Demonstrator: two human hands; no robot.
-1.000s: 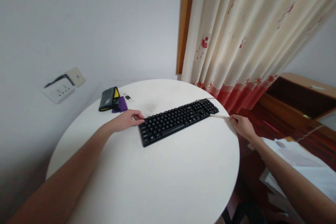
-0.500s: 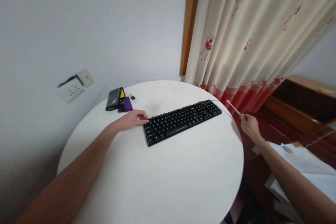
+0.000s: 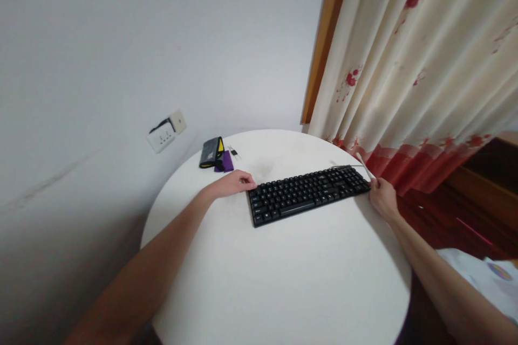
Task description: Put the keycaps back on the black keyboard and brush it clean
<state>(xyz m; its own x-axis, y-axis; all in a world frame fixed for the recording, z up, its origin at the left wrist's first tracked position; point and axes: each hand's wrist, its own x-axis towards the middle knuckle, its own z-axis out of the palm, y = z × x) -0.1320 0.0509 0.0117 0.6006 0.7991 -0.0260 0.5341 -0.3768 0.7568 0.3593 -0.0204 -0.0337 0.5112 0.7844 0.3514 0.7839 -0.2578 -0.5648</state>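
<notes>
A black keyboard (image 3: 309, 193) lies at a slant on the round white table (image 3: 299, 275). At its upper left corner, my left hand (image 3: 237, 182) is closed, with thumb and fingers pinching the edge. My right hand (image 3: 383, 198) is by the right end of the keyboard, closed round a slim white stick (image 3: 366, 167) with a slightly thicker tip. The stick points up and left, past the keyboard's far right corner. I cannot tell whether the right fingers also touch the keyboard. Its thin cable runs along the back edge.
A grey folded pouch with yellow lining (image 3: 212, 152), a purple cloth (image 3: 225, 161) and a small black item with thin prongs (image 3: 233, 152) lie at the table's back left. Wall sockets (image 3: 162, 137) are beyond. A flowered curtain (image 3: 388, 75) hangs at the right.
My right hand has come in from beyond the table's right edge to the keyboard's right end, with the white stick. The left hand stays at the keyboard's left corner. The view has turned left.
</notes>
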